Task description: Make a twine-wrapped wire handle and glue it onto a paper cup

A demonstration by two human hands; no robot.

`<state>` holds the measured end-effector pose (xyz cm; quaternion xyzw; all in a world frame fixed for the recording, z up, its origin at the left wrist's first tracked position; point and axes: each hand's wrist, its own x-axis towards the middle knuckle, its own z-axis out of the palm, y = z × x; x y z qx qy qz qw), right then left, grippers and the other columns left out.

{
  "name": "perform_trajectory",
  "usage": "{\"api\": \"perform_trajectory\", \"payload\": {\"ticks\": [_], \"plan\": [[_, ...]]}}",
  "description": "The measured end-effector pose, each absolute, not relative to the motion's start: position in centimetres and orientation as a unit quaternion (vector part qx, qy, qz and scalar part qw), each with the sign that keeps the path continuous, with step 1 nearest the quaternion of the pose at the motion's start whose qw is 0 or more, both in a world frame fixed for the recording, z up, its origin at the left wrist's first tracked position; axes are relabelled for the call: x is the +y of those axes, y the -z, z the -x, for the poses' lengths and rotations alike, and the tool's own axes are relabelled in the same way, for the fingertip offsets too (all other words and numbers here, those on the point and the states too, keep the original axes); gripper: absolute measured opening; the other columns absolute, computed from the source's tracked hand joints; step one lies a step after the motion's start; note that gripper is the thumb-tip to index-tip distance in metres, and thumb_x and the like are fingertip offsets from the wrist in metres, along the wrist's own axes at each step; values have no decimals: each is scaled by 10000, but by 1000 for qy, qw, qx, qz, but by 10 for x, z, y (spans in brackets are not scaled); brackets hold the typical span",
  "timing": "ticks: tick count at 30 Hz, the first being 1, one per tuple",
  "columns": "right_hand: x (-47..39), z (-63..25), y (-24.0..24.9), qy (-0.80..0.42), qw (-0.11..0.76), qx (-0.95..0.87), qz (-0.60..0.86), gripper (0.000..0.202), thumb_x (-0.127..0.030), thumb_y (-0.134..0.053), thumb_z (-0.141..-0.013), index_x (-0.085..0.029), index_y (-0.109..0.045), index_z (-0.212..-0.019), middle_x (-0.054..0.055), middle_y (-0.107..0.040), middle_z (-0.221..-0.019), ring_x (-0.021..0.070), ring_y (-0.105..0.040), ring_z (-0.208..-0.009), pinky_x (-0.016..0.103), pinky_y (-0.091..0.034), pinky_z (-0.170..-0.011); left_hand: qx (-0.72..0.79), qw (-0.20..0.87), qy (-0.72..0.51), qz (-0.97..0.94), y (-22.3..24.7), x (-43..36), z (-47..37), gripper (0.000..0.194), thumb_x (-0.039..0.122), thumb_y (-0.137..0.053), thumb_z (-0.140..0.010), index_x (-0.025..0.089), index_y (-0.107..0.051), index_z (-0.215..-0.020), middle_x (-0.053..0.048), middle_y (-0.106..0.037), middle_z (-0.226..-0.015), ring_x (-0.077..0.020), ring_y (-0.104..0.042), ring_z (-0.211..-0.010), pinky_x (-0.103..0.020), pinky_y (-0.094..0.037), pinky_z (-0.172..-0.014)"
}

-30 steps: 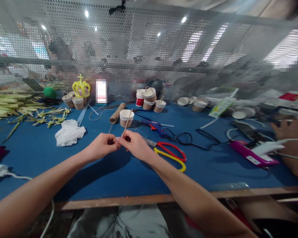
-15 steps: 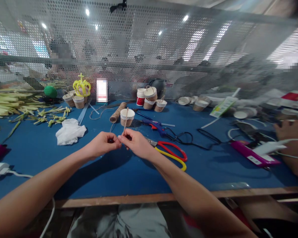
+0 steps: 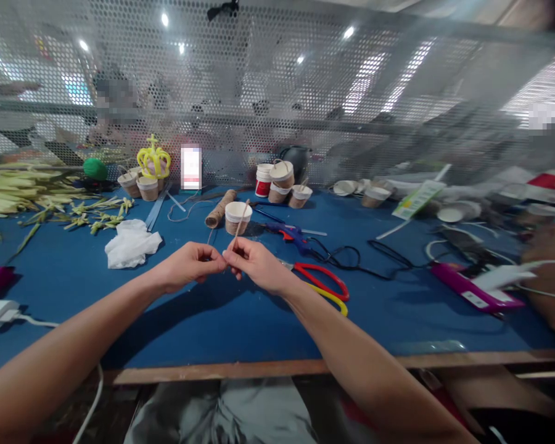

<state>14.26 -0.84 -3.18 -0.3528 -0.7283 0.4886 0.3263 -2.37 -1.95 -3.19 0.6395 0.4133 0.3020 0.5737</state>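
My right hand (image 3: 258, 264) is closed in a pinch on a thin brown strand of twine (image 3: 243, 223), whose end sticks up and leans to the right. With thumb and forefinger pressed together, my left hand (image 3: 189, 266) meets the right fingertips. It pinches the twine too, though the part between the fingers is hidden. Another bit of strand rises from behind the left hand toward a roll of twine (image 3: 221, 209). Just beyond my hands stands a twine-wrapped white cup (image 3: 235, 228). Scissors (image 3: 326, 279) with red and yellow handles lie partly under my right forearm.
A blue glue gun (image 3: 289, 237) with its black cable lies to the right. At the left are a crumpled white tissue (image 3: 132, 244) and green plant strips (image 3: 23, 188). Small wrapped cups (image 3: 282, 176) and a yellow crown (image 3: 153, 161) stand behind. Another person's hand (image 3: 548, 253) is at far right.
The twine's upright end has swung rightward and leans more. My hands stay together at nearly the same place, with the left fingers slightly straighter.
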Motion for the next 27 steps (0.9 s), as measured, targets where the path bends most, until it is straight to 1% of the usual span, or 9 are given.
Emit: {"api": "perform_trajectory", "payload": {"ticks": [5, 10, 12, 15, 17, 19, 23, 27], "plan": [[-10, -143, 29, -443, 313, -749, 380, 219, -356, -476, -787, -157, -454, -701, -43, -454, -549, 68, -439, -466, 213, -404, -458, 407, 578, -290, -645, 30, -19, 25, 204, 304, -590, -675, 105, -545, -671, 49, -434, -563, -36, -314, -457, -190, -211, -416], [-13, -141, 26, -400, 304, -763, 407, 199, -324, -478, -784, -158, -457, -677, -39, -478, -544, 67, -449, -442, 207, -376, -440, 424, 565, -304, -639, 36, -20, 22, 230, 334, -591, -670, 118, -517, -641, 65, -393, -518, -36, -285, -435, -195, -180, -409], [-14, -140, 26, -412, 313, -757, 399, 195, -325, -504, -766, -159, -458, -676, -34, -490, -570, 68, -451, -461, 203, -378, -437, 426, 570, -309, -631, 38, -20, 21, 243, 344, -597, -663, 122, -504, -626, 72, -373, -503, -34, -271, -427, -197, -171, -407], [-13, -141, 26, -476, 324, -741, 345, 194, -352, -509, -761, -160, -480, -741, -22, -504, -645, 78, -468, -537, 204, -409, -465, 409, 598, -307, -617, 37, -21, 20, 252, 348, -609, -654, 119, -506, -632, 71, -369, -518, -31, -266, -430, -195, -175, -407], [-12, -141, 26, -504, 321, -735, 321, 206, -365, -500, -767, -161, -486, -745, -24, -492, -645, 78, -461, -554, 205, -415, -479, 398, 615, -301, -611, 36, -21, 20, 253, 351, -609, -659, 119, -508, -640, 70, -366, -529, -30, -267, -434, -192, -177, -407], [-12, -142, 27, -502, 317, -737, 325, 219, -365, -500, -769, -158, -479, -701, -28, -478, -616, 73, -445, -534, 204, -407, -477, 391, 620, -290, -615, 34, -21, 22, 246, 347, -604, -666, 118, -516, -650, 66, -374, -540, -31, -274, -443, -187, -187, -409], [-9, -143, 29, -469, 318, -741, 361, 234, -370, -485, -780, -161, -462, -679, -39, -454, -556, 71, -424, -488, 209, -390, -462, 399, 588, -276, -647, 30, -19, 26, 219, 327, -594, -670, 112, -550, -668, 45, -432, -575, -38, -315, -470, -177, -230, -419], [-8, -144, 30, -429, 299, -759, 388, 232, -366, -484, -781, -163, -460, -672, -45, -446, -522, 72, -420, -454, 213, -371, -454, 416, 552, -272, -670, 29, -18, 28, 221, 337, -581, -672, 116, -558, -663, 52, -425, -538, -38, -295, -446, -175, -213, -401]]}}
